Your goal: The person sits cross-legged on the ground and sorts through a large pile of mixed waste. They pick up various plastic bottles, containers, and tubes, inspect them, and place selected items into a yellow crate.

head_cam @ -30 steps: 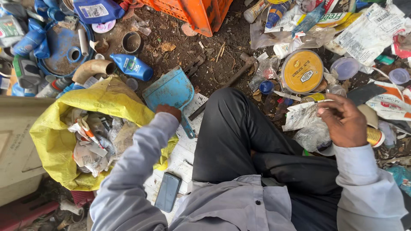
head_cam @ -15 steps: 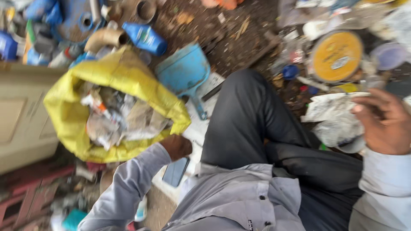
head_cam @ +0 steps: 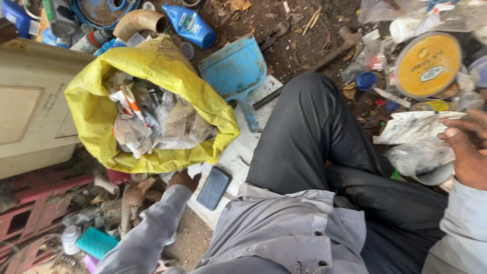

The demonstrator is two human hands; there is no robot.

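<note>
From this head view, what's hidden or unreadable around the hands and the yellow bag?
- Left hand: mostly hidden behind its own sleeve and the yellow bag; grip unclear.
- Right hand: cut off by the right edge.
- Bag's contents: crumpled, overlapping wrappers, lower layers hidden.
- Blue dustpan: its handle end blurs into the white board.

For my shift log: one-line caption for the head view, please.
Seated person's left hand at yellow sack of plastic scrap; right hand on crumpled wrappers.
</note>
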